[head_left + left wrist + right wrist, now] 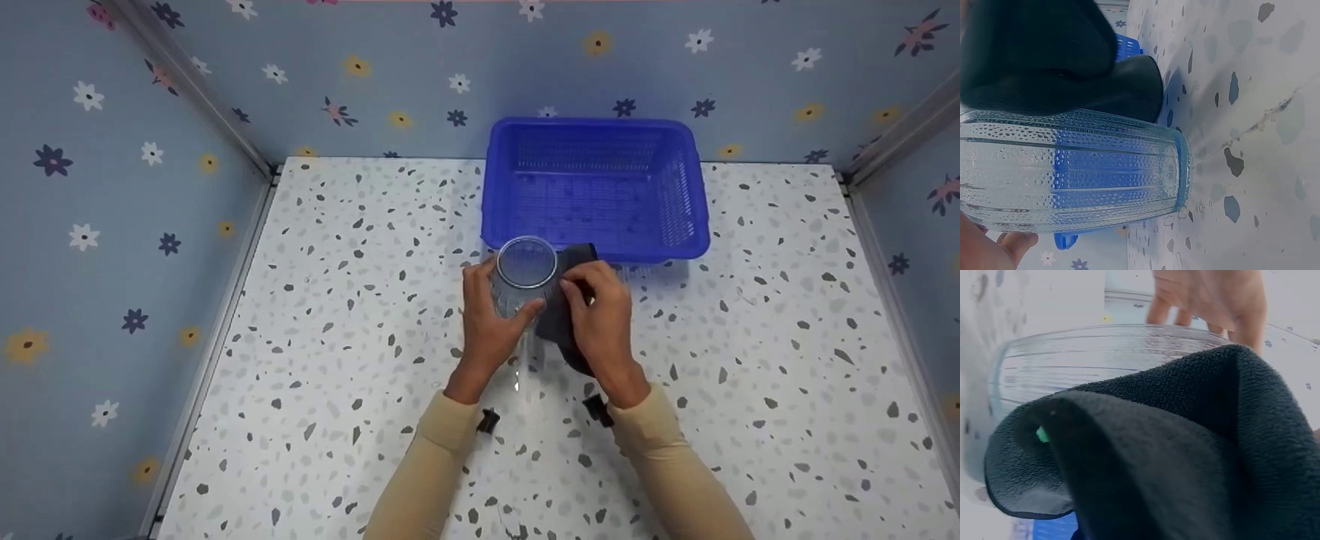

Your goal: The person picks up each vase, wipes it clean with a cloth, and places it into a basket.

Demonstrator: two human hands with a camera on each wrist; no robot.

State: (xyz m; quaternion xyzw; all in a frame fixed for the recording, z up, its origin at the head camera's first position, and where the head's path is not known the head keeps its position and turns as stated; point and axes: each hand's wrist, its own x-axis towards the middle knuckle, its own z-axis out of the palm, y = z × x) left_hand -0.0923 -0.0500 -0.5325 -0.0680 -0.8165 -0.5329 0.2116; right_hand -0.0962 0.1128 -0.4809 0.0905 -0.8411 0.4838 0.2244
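Note:
A clear, tall ribbed drinking glass (510,300) stands mouth upward between the two hands. My left hand (487,315) grips it from the left, thumb across the near side. In the left wrist view the glass (1084,174) shows rows of raised dots between its ribs, its base right by the tabletop. My right hand (606,319) pinches a dark grey cloth (553,319) close to the rim. The soft cloth (1185,439) hangs in folds down the right side of the glass, hiding part of it in the right wrist view.
Just beyond the hands, a blue plastic basket (697,225) with perforated walls stands on the speckled white table (360,300). Flower-patterned blue panels (510,60) rise at the back and both sides.

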